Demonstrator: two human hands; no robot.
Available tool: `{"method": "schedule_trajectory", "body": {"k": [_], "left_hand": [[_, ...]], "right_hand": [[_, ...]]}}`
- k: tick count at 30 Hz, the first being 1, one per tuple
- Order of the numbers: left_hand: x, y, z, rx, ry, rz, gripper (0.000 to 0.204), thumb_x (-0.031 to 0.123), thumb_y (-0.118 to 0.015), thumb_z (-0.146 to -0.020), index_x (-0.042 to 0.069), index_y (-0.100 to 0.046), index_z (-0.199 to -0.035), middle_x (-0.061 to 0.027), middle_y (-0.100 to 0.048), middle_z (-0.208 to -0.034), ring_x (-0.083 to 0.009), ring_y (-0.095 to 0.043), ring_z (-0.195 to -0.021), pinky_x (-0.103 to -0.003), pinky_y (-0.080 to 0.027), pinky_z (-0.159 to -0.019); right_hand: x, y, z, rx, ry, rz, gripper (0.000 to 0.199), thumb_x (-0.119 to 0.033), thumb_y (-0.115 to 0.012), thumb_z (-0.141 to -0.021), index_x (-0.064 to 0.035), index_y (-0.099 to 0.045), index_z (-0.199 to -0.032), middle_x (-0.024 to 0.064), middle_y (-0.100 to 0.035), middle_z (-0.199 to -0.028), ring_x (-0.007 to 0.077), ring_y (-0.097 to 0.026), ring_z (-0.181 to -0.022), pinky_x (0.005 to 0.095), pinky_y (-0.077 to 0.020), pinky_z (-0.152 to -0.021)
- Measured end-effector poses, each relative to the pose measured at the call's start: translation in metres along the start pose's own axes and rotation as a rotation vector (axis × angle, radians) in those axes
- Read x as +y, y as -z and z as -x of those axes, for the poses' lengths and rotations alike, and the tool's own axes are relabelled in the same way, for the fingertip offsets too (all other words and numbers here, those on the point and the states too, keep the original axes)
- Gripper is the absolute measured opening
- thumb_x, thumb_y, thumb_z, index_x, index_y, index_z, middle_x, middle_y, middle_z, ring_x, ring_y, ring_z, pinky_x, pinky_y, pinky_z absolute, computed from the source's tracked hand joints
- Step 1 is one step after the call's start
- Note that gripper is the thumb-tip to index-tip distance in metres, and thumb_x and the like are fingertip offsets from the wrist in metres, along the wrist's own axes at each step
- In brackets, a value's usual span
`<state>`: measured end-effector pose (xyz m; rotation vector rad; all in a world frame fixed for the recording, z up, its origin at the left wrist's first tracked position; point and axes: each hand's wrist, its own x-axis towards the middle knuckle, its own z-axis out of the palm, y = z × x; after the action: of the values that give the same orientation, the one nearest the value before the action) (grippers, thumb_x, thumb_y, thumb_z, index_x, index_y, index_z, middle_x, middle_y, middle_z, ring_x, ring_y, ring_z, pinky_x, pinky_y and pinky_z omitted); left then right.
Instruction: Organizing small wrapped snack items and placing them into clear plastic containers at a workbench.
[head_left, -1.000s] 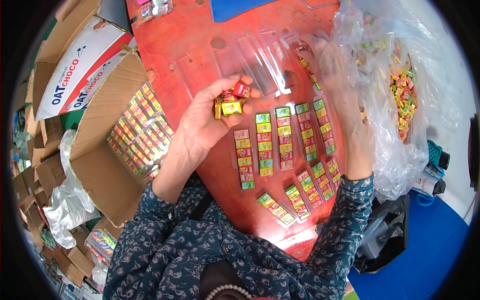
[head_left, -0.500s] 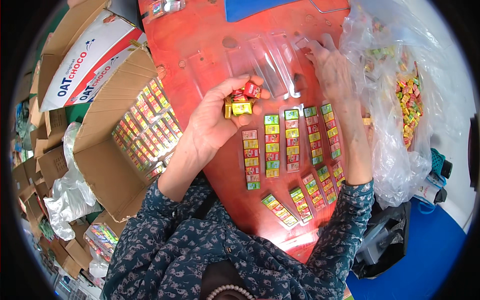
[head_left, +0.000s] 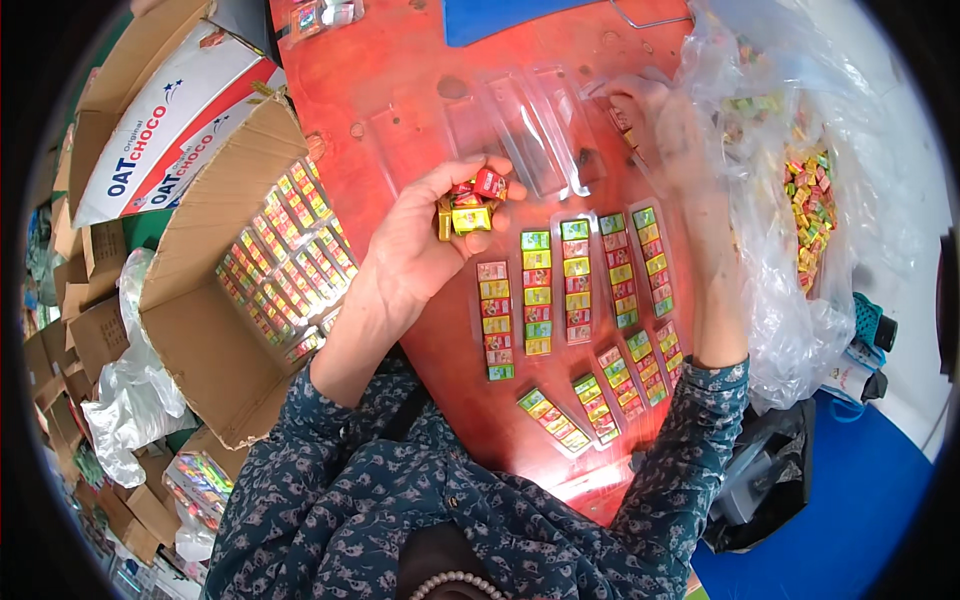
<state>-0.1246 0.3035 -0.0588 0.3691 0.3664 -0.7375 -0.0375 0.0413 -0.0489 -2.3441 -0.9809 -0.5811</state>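
Several small wrapped candies (head_left: 470,219), red and gold-yellow, lie in the cupped fingers of my left hand (head_left: 415,225), raised over the red table. At the far right, my right hand (head_left: 655,120) is blurred, its curled fingers closed on the edge of a clear plastic tray (head_left: 638,155). To its left, more clear trays (head_left: 520,130) lie side by side, see-through down to the tabletop. Nearer to me stand two rows of narrow trays filled with candies, such as the filled tray (head_left: 537,290) in the far row and the filled tray (head_left: 553,420) in the near one.
An open cardboard box (head_left: 215,340) at the left holds many filled trays. A large clear plastic bag (head_left: 790,330) with loose candies (head_left: 810,210) lies to the right. A blue panel (head_left: 520,15) sits at the table's far edge. A black bag (head_left: 770,490) is at lower right.
My right hand has shifted slightly nearer to me at the tray's edge. My left hand keeps its hold on the candies. The whole view has slid a little to the left.
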Motion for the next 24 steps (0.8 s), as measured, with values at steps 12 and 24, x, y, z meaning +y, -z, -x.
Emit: {"method": "schedule_trajectory", "body": {"k": [12,24], "left_hand": [[0.000,0.001,0.000,-0.010,0.005,0.017,0.025,0.020,-0.051,-0.087,0.001,-0.056,-0.100,-0.0135,-0.064,-0.089,-0.0183,-0.058,-0.065,-0.021,-0.041,-0.044],[0.003,0.005,0.001,0.003,-0.003,0.017,0.025,0.020,-0.051,-0.086,0.001,-0.057,-0.100,-0.0133,-0.064,-0.089,-0.0186,-0.058,-0.067,-0.021,-0.040,-0.044]], "right_hand": [[-0.009,0.010,-0.004,-0.424,-0.307,0.320,0.030,0.005,-0.059,-0.072,-0.0050,-0.053,-0.099,0.0150,-0.056,-0.086,0.0333,-0.053,-0.075,0.0397,-0.0416,-0.062],[-0.032,0.005,-0.020,-0.062,-0.585,0.019,0.008,-0.004,-0.056,-0.077,0.0015,-0.057,-0.082,0.0196,-0.059,-0.069,0.0342,-0.058,-0.064,0.0390,-0.0436,-0.055]]}}
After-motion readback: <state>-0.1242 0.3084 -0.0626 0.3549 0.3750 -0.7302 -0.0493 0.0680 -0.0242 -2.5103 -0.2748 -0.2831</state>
